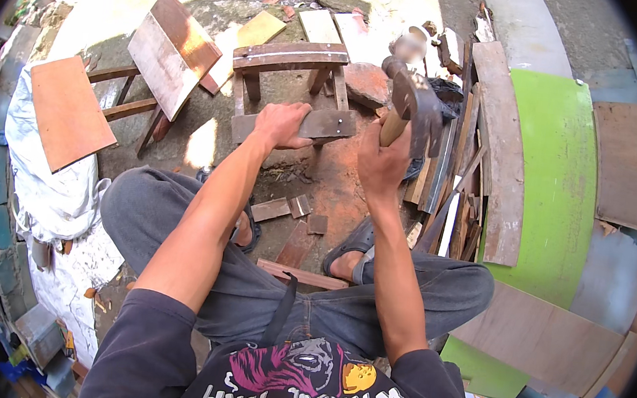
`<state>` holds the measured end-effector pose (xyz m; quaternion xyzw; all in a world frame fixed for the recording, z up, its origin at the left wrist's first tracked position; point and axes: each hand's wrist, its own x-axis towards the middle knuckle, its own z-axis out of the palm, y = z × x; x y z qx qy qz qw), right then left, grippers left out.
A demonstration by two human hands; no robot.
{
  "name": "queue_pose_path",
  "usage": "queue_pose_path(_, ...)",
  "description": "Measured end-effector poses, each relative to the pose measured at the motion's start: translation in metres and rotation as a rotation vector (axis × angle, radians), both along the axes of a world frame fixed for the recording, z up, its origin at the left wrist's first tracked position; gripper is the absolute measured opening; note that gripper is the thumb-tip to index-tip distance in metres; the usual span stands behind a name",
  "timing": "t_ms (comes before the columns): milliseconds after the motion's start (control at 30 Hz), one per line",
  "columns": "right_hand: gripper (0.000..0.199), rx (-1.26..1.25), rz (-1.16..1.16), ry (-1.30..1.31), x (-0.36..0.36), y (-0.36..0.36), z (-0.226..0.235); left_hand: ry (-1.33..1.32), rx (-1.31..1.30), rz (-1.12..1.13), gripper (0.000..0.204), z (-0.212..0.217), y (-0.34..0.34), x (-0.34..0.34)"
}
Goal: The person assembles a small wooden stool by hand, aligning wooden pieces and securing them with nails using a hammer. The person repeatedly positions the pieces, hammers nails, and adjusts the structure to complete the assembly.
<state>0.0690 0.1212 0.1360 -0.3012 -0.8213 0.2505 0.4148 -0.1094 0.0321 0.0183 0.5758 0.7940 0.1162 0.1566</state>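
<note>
A small wooden frame (290, 58), like the base of a low stool, stands on the ground in front of me. It has a curved dark rail on its far side and a dark board (331, 125) across its near side. Light nail heads show near the board's right end. My left hand (283, 125) grips that board around its middle, fingers over the top. To the right of the frame, my right hand (383, 161) is closed around the wooden handle of a claw hammer (424, 115). The hammer is raised, its dark metal head apart from the board.
Wooden offcuts (271, 210) lie between my feet. A chair-like wooden piece (164, 69) and an orange-brown panel (71, 112) are at left, over a white sack (43, 195). Stacked timber strips (464, 159) and a green board (554, 176) run along the right.
</note>
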Motion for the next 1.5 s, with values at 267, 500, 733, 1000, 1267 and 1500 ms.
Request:
queue_pose_path(267,0.023,-0.45,0.028,-0.667,0.013,0.005,-0.02,-0.004,0.011,-0.013,0.064,-0.007,-0.005,0.005)
queue_pose_path(500,0.009,-0.21,0.052,0.112,-0.006,-0.007,0.016,0.024,0.022,0.001,0.064,-0.007,-0.001,-0.003)
queue_pose_path(733,0.03,-0.443,-0.02,-0.758,0.025,0.036,-0.041,0.014,0.002,-0.015,0.062,-0.001,-0.001,0.002)
queue_pose_path(1000,0.018,-0.123,0.048,-0.013,0.009,0.009,0.002,0.033,0.026,-0.005,0.061,-0.003,0.0,-0.001)
queue_pose_path(1267,0.025,-0.326,0.003,-0.688,0.031,0.031,-0.025,-0.004,-0.016,-0.002,0.061,0.005,-0.005,0.005)
queue_pose_path(1500,0.01,-0.147,0.022,0.099,0.003,0.001,-0.004,0.02,0.054,-0.005,0.06,-0.006,0.0,0.0)
